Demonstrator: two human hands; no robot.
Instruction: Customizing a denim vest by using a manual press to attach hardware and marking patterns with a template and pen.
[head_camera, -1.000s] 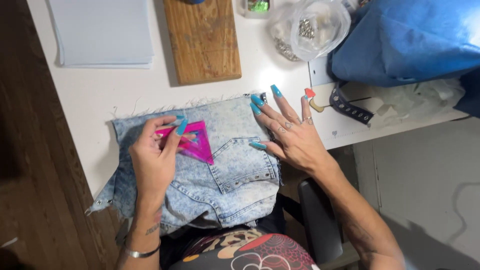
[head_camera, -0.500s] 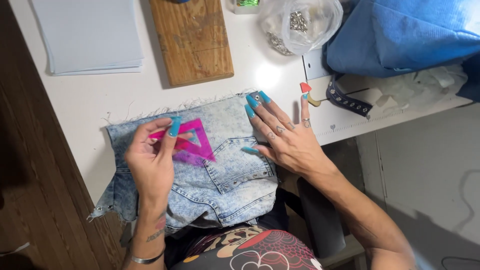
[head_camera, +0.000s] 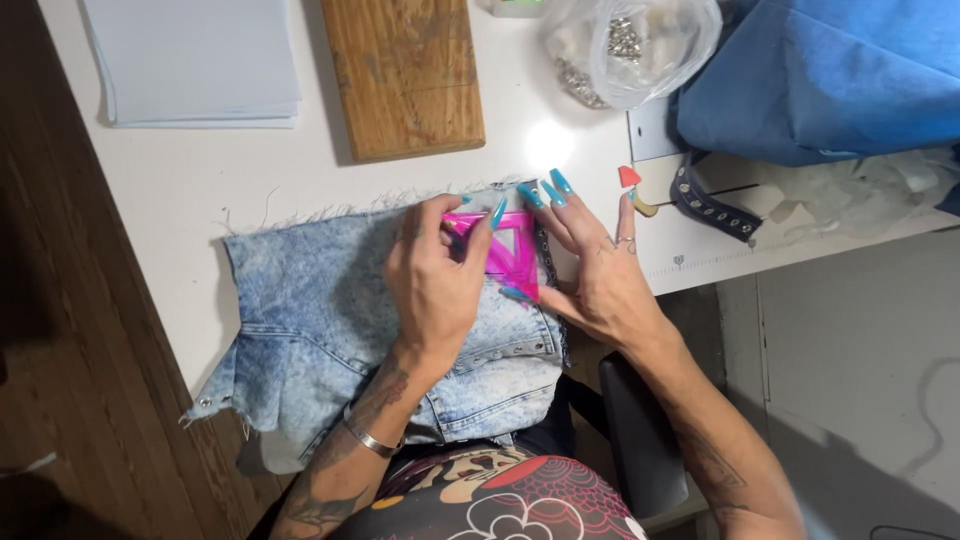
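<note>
Pink translucent plastic triangle template (head_camera: 505, 255) lies flat on the acid-washed light-blue denim piece (head_camera: 330, 320), centre of frame, near the denim's frayed top edge. Left hand (head_camera: 435, 285) covers the triangle's left half, fingers curled down and pressing it, not pinching. Right hand (head_camera: 595, 265) sits just right of it, fingers spread flat, fingertips touching the triangle's right edge and the denim. One visible side runs down the right edge toward the lower point. Both hands are on it; left is more on top. Brown wooden board (head_camera: 405, 75) top centre, clear plastic bag of metal studs (head_camera: 625, 45) upper right.
</note>
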